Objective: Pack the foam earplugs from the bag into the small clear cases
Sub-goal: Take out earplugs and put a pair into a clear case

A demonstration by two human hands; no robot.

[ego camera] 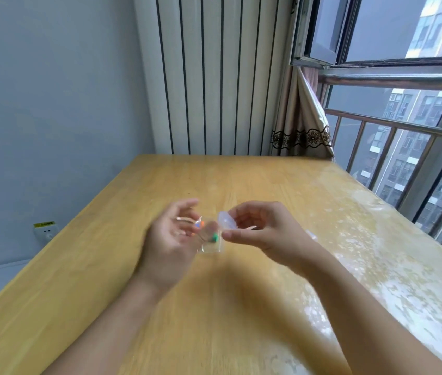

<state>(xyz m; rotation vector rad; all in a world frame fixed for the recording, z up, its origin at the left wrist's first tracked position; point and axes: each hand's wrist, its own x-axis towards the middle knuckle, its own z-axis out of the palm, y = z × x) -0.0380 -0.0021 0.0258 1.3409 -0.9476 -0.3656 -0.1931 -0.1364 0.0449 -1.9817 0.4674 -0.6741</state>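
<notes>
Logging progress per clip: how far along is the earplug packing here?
Early. No packed case shows. The left hand holds the clear bag, with coloured earplugs still inside. The right hand pinches a small clear case. Moving earplugs into cases remains.

One bag (209, 239), one clear case (226, 220), two hands.

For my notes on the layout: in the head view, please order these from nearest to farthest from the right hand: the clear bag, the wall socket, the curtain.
1. clear bag: just left of the right hand, beside its fingers.
2. curtain: beyond the table's far right corner, by the window.
3. wall socket: far left, on the wall.
</notes>
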